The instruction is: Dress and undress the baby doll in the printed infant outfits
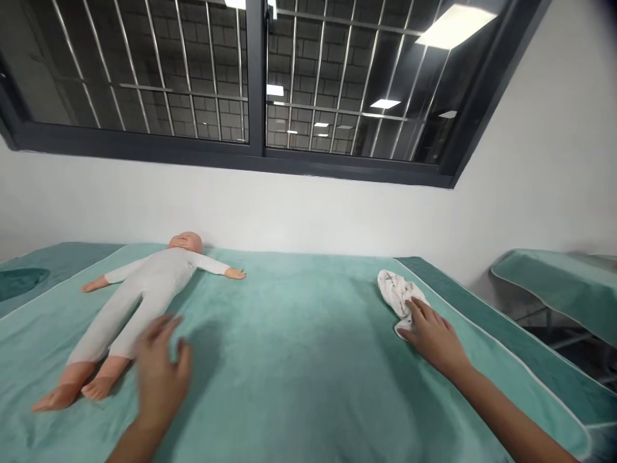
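A baby doll in a white bodysuit with long sleeves and legs lies on its back at the left, its head toward the wall and its bare feet toward me. My left hand is over the table beside the doll's lower legs, fingers apart and slightly blurred, with nothing in it. On the right, a crumpled white cloth item with small faint marks lies on the table cover. My right hand has its thumb and fingers closed on the near edge of this cloth; what kind of cloth it is does not show.
A green fabric cover with darker side borders spreads over the table. Behind it stands a white wall beneath a dark-framed window with metal bars. Another green-covered table stands at the right. A dark green oval patch shows at the far left.
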Demonstrator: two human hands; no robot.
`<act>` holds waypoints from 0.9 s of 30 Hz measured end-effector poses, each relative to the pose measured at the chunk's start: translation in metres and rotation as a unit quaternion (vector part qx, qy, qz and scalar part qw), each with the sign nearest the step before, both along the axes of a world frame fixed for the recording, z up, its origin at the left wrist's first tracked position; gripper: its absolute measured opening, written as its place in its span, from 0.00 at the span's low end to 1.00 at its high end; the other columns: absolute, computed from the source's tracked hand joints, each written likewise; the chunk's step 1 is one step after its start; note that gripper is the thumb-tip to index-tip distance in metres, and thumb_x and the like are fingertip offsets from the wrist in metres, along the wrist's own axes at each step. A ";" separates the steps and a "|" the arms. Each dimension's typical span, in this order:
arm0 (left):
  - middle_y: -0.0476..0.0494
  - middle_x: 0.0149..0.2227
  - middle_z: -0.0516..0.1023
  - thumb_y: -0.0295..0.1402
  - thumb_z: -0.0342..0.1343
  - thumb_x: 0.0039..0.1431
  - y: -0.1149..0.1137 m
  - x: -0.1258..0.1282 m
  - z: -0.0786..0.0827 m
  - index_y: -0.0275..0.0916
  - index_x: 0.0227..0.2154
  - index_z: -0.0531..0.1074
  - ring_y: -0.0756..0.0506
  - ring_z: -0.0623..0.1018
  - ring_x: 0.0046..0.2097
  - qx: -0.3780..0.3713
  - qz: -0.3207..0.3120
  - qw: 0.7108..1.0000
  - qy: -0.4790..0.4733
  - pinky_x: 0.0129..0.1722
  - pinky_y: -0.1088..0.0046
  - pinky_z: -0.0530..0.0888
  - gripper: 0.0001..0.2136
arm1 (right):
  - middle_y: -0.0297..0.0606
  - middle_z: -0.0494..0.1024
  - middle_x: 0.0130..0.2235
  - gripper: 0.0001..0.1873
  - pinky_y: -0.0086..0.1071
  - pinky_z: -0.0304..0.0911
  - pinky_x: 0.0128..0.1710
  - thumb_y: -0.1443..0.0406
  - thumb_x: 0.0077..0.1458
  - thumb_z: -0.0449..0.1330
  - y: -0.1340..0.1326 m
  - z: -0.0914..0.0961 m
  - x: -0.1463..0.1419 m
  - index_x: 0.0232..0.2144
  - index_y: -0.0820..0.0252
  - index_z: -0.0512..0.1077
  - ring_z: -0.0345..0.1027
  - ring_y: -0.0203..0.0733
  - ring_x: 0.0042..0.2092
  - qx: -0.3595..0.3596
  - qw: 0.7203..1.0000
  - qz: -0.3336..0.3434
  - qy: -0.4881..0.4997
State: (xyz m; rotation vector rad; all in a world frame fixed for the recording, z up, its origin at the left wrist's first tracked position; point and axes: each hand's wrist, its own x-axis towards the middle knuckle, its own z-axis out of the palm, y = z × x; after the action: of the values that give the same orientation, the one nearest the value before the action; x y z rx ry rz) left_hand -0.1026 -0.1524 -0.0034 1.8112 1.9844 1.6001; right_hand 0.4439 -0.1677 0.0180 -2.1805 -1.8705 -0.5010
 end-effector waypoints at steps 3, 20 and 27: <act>0.38 0.52 0.69 0.31 0.46 0.56 0.034 0.072 0.007 0.40 0.48 0.69 0.38 0.68 0.57 -0.030 -0.166 0.986 0.000 0.58 0.55 0.64 0.17 | 0.48 0.64 0.61 0.25 0.50 0.57 0.53 0.59 0.58 0.49 -0.004 0.009 0.021 0.58 0.58 0.62 0.59 0.56 0.59 -0.010 0.998 -0.037 -0.042; 0.37 0.46 0.76 0.42 0.57 0.54 0.093 0.182 -0.009 0.38 0.47 0.68 0.44 0.79 0.41 -0.219 -0.455 0.764 -0.401 0.36 0.68 0.75 0.20 | 0.34 0.76 0.28 0.14 0.37 0.68 0.36 0.52 0.49 0.64 0.039 0.141 -0.059 0.30 0.53 0.66 0.73 0.48 0.38 0.128 0.677 0.123 0.715; 0.36 0.62 0.63 0.36 0.65 0.48 0.087 0.179 -0.001 0.49 0.62 0.55 0.39 0.69 0.59 -0.205 -0.528 0.680 -0.465 0.55 0.60 0.69 0.38 | 0.36 0.78 0.35 0.12 0.43 0.65 0.51 0.53 0.56 0.58 0.072 0.179 -0.208 0.31 0.55 0.69 0.71 0.48 0.48 -0.024 0.548 0.323 0.771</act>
State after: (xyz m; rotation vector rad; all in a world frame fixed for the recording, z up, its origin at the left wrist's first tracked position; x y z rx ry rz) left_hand 0.0766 -0.0652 -0.0047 1.0953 0.5084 1.0807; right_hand 0.2357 -0.0955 0.1967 -0.7820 -1.1792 1.2351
